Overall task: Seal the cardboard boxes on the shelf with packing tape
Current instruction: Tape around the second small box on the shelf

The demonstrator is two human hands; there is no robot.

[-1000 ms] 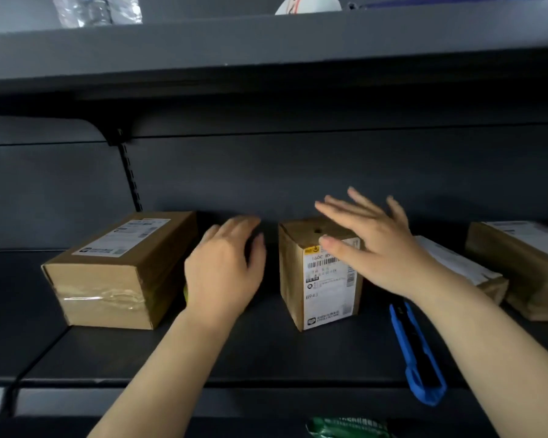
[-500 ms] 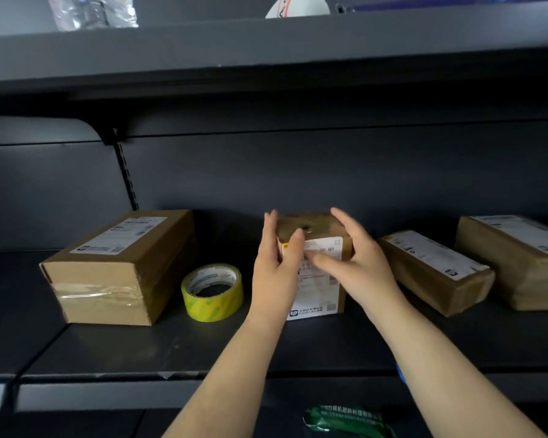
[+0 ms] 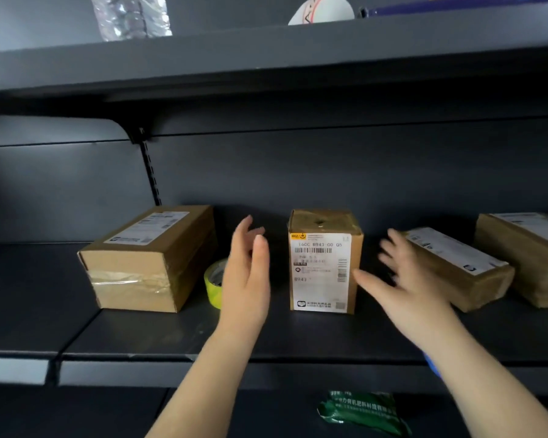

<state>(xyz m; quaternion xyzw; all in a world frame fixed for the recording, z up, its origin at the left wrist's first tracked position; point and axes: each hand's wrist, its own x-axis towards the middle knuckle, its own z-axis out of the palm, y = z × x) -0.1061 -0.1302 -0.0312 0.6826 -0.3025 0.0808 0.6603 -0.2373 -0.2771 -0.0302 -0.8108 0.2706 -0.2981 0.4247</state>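
Neither grip holds anything: left hand (image 3: 247,276) and right hand (image 3: 405,286) hang open either side of the small upright box (image 3: 325,263) mid-shelf, touching nothing. Its top looks taped already. The large box (image 3: 146,260) at left carries tape across its end. Two boxes (image 3: 456,263) at right: seals unclear. The tape roll (image 3: 212,284) sits partly hidden behind the left hand, which blocks it from view.
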